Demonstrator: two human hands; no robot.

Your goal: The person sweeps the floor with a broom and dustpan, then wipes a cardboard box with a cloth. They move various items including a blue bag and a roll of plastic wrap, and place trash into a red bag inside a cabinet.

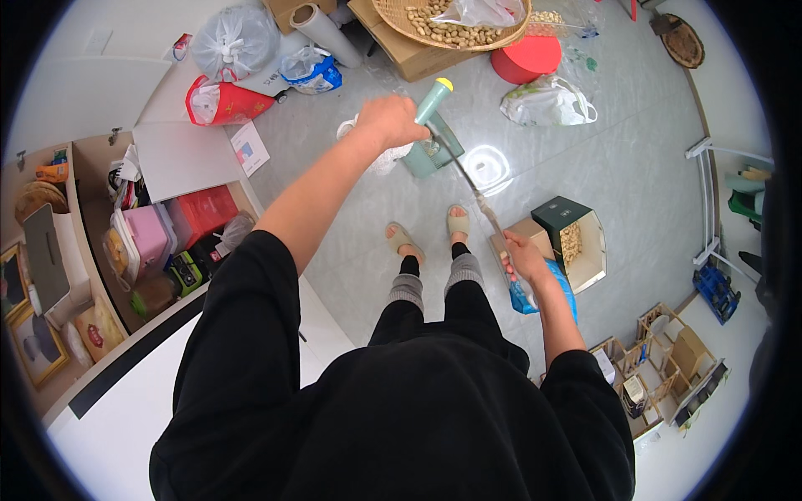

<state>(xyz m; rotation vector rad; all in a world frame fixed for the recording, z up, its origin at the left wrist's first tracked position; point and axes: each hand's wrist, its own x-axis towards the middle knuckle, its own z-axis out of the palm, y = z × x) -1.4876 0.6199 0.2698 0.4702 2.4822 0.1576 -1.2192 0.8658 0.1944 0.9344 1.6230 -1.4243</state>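
A thin metal rod (460,168) with a pale green handle (432,103) and yellow end cap slants between my hands. My left hand (391,122) is closed around it just by the green handle. Farther down, my right hand (525,255) grips the rod near its lower end, where its surface looks patchy and worn. Beneath my left hand, a white textured cloth or mop head (385,161) is partly hidden. Next to it is a green plastic piece, perhaps a dustpan (416,161); whether it joins the rod I cannot tell.
Ahead, a wicker basket of peanuts (463,39) rests on a cardboard box (407,62), beside a red round container (526,59) and plastic bag (545,103). An open dark green box (562,219) and blue package (567,282) stand right. An open cabinet (94,206) lines the left.
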